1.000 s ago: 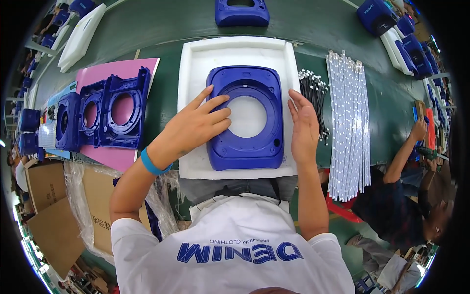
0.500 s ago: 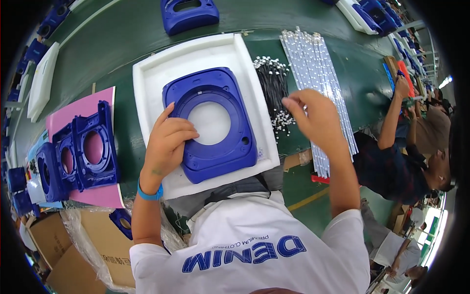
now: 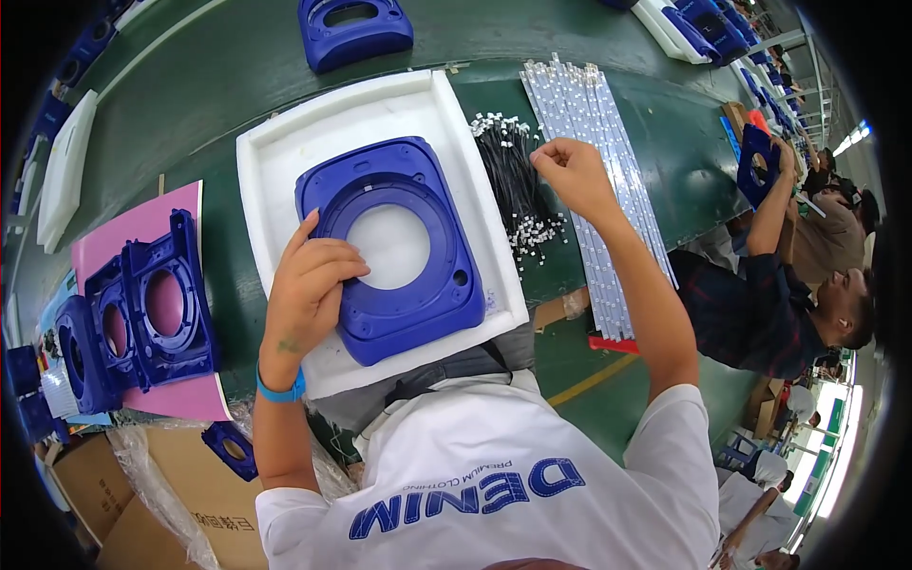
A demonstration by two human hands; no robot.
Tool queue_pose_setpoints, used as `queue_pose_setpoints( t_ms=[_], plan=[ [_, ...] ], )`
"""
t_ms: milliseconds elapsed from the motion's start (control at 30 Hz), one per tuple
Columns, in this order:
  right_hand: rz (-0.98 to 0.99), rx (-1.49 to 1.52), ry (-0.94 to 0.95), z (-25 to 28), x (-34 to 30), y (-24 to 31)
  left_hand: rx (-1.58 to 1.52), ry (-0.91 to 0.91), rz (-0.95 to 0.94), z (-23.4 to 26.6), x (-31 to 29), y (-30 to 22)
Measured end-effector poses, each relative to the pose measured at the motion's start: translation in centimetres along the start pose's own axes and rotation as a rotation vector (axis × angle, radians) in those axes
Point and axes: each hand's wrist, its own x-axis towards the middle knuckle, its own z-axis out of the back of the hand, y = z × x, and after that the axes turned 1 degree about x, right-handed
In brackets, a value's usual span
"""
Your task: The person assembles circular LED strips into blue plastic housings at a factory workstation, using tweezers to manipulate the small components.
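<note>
A blue plastic housing (image 3: 442, 271) with a large round opening lies in a white foam tray (image 3: 255, 195) in front of me. My left hand (image 3: 316, 275) grips its left side, the fingertips curled over the ring at the opening's edge. To the right of the tray, my right hand (image 3: 577, 174) hovers between a bundle of black cables with white connectors (image 3: 513, 176) and several light strips with white dots (image 3: 575, 100). Its thumb and index finger are pinched together; whatever they hold, if anything, is too small or hidden to make out.
On a pink board (image 3: 142, 223) at the left stand more blue housing parts (image 3: 185, 347). Another blue housing (image 3: 356, 43) sits at the far side of the green table (image 3: 223, 85). A co-worker (image 3: 760, 304) at the right holds a blue part. Cardboard boxes (image 3: 195, 456) are at lower left.
My right hand has moved away from me, up along the cables, and its fingers have closed together. The left hand stays on the housing. The whole view has shifted slightly.
</note>
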Motion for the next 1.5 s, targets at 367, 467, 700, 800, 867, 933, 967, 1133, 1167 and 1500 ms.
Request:
queue_pose_setpoints(
  t_ms=[367,467,700,800,867,933,967,1133,1167,1500],
  plan=[
    [0.14,0.773,-0.031,3.0,-3.8,4.3,0.001,0.0,0.011,0.0,0.1,-0.1],
    [0.187,1.185,-0.057,3.7,-3.3,3.6,-0.002,-0.001,0.013,0.0,0.2,-0.1],
    [0.215,-0.376,-0.474,8.3,0.2,-7.6,-0.013,-0.006,0.008,0.1,0.4,-0.2],
    [-0.111,-0.236,-0.171,7.5,0.6,-10.7,-0.017,0.003,0.016,0.1,0.3,-0.2],
    [-0.081,-0.227,-0.253,6.9,0.5,-10.9,-0.018,0.0,0.021,0.1,0.2,-0.2],
    [-0.095,-0.238,-0.263,6.7,0.8,-10.4,-0.019,0.002,0.02,0.1,0.1,-0.2],
    [-0.107,-0.251,-0.273,6.7,0.9,-10.3,-0.019,0.002,0.02,0.2,0.1,-0.2],
    [-0.111,-0.223,-0.276,7.0,1.3,-10.3,-0.014,-0.005,0.027,0.1,0.0,-0.2],
    [-0.121,-0.247,-0.271,7.1,1.3,-9.9,-0.015,-0.006,0.026,0.1,0.0,-0.2],
    [0.102,-0.428,-0.462,7.2,0.7,-8.2,0.023,-0.022,-0.004,-0.2,0.0,0.0]
  ],
)
